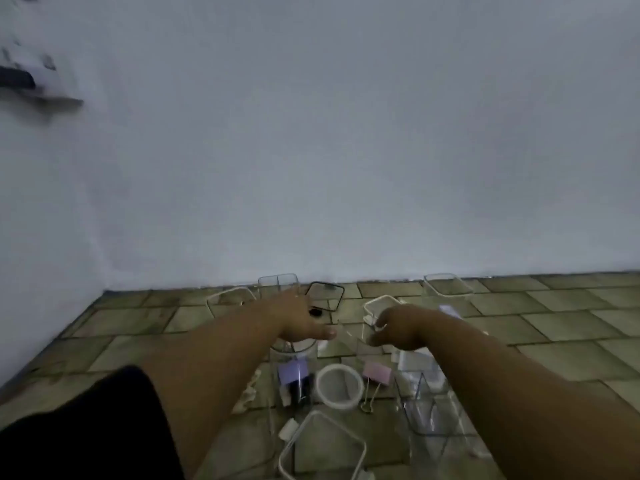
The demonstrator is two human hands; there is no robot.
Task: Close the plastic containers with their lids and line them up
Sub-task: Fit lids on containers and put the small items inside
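- Several clear plastic containers and lids lie scattered on a tiled floor (571,327) that meets a pale wall (346,133).
- Nearest the camera, a square white-rimmed transparent lid (323,445) lies flat, between the two forearms.
- Just beyond it sits a round white-rimmed lid (337,386), with a pink binder clip (376,374) touching or just beside its right edge.
- Left of the round lid stands a tall clear round container (294,372), upright, holding a lilac clip and something dark.
- To the right, a clear rectangular container (427,407) stands under the right forearm.
- Left hand (298,320) hovers over the tall container's mouth, palm down, fingers spread and reaching forward, gripping nothing.
- Right hand (398,325) is curled, fingers bent around a small white-rimmed lid (379,304); whether it grips firmly cannot be told.
- Farther on lie a black-rimmed square lid (325,294) and another white-rimmed lid (230,299).
- Against the wall stand a clear square container (278,284) and, well to the right, a shallow clear tray (448,284).
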